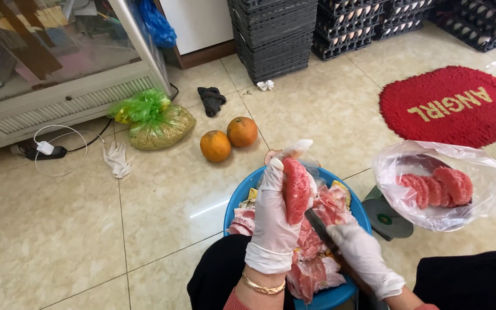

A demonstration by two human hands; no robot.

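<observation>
While the left hand [274,221] closes its grip on a peeled pink pomelo segment [295,189] above the blue basin [237,198] of peelings, the right hand [363,255] grips what looks like a knife [317,221]. Shallow cuts, angled away from the gloved fingers, would suit. Finished segments sit in a plastic bag [489,189]; two oranges [228,139] lie on the tiled floor [87,229].

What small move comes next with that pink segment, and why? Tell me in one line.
Probably carry the peeled pink segment in the left hand over to the clear bag: it looks clean of membrane, similar peeled segments already lie in there, and the right hand holds the knife low over the blue basin.
</observation>
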